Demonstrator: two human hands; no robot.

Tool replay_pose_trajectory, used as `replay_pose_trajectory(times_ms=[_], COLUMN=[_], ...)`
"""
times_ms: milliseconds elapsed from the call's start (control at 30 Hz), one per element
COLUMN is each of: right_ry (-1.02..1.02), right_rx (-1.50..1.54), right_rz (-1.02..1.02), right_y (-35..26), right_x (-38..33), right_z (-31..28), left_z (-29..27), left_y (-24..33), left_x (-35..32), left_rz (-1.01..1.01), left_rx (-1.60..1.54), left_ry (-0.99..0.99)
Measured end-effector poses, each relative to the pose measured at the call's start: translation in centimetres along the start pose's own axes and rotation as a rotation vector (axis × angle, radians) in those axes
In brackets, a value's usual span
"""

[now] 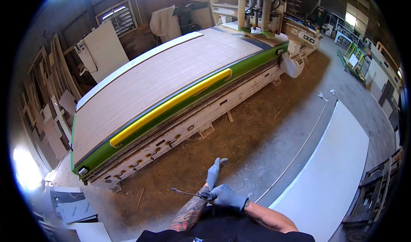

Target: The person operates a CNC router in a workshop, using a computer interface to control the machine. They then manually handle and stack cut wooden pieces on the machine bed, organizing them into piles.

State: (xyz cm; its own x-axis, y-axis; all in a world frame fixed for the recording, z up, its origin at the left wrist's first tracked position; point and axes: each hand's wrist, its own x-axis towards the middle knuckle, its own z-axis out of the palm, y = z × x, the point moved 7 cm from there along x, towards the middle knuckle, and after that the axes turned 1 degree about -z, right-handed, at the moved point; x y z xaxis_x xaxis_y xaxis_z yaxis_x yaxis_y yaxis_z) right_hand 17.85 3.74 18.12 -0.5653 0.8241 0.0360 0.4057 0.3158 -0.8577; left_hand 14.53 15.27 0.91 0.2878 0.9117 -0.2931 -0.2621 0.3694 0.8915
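Note:
My right hand (229,195), in a grey glove, is closed around a dark blow gun (206,195) whose thin metal nozzle points left, low in front of my body. My left hand (212,172), also gloved, is just above the gun with its fingers stretched upward and apart, holding nothing. My left forearm is bare and runs under the tool. Both hands hover over a sawdust-covered floor (184,160), a short way from the long side of a big flatbed cutting machine (188,128). A large wood-grain panel (162,75) lies flat on the machine's bed.
A yellow bar (171,103) and a green edge run along the machine's near side. Its cutting head (257,11) with ribbed hoses stands at the far end. A long white board (329,173) lies at my right. Offcuts and boards (47,100) lean at the left wall.

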Motion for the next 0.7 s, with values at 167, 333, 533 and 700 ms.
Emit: replay_pose_trajectory(times_ms=[167,333,533,700], right_ry=[-0.072,-0.149,-0.145,-0.086], right_rx=[0.039,0.005,-0.013,-0.031], right_rz=[-0.007,0.0,-0.061,0.051], right_y=[-1.0,0.6,1.6,0.9], right_x=[0.1,-0.7,-0.4,-0.4], right_z=[0.9,2.6,2.9,0.8], left_z=[-2.4,1.3,4.8,2.6], left_y=[-6.0,1.8,4.6,3.2], left_x=[1.3,-2.7,-4.7,-4.5], left_rz=[-0.164,0.203,0.582,0.262], left_rx=[0.215,1.046,1.364,0.852], left_ry=[-0.061,0.016,-0.025,0.037])
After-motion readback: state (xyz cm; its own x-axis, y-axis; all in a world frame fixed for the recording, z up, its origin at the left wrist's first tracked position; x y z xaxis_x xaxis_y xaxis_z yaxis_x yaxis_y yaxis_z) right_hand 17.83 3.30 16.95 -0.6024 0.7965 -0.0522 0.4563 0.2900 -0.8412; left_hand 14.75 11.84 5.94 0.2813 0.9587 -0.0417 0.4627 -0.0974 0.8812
